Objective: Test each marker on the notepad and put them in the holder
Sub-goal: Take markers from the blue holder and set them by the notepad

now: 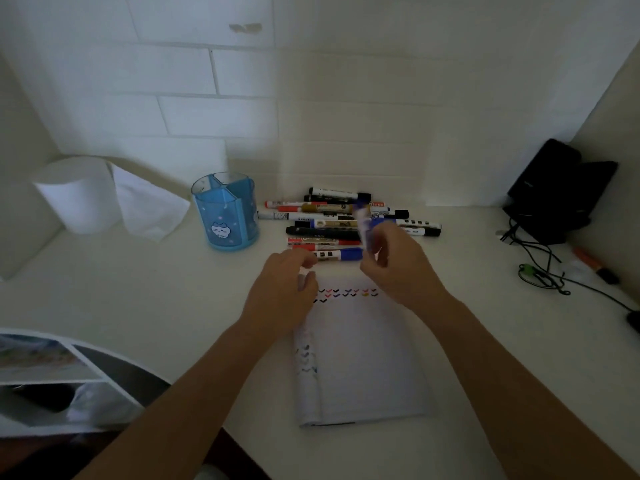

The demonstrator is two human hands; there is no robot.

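The blue marker (363, 223) stands nearly upright, pinched in the right hand (398, 268) over the notepad's (360, 358) far edge. The left hand (287, 289) is curled; I cannot tell whether it holds a cap. Just beyond both hands lies the marker pile (346, 233), with the holder (225, 211) beyond the left. A loose pinch could drop the marker into that pile.

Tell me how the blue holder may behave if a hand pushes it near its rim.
The blue holder looks like thin translucent plastic with nothing visible inside, so it is probably light and may slide on the smooth desk. Its base ring flares wider, so tipping seems less likely.
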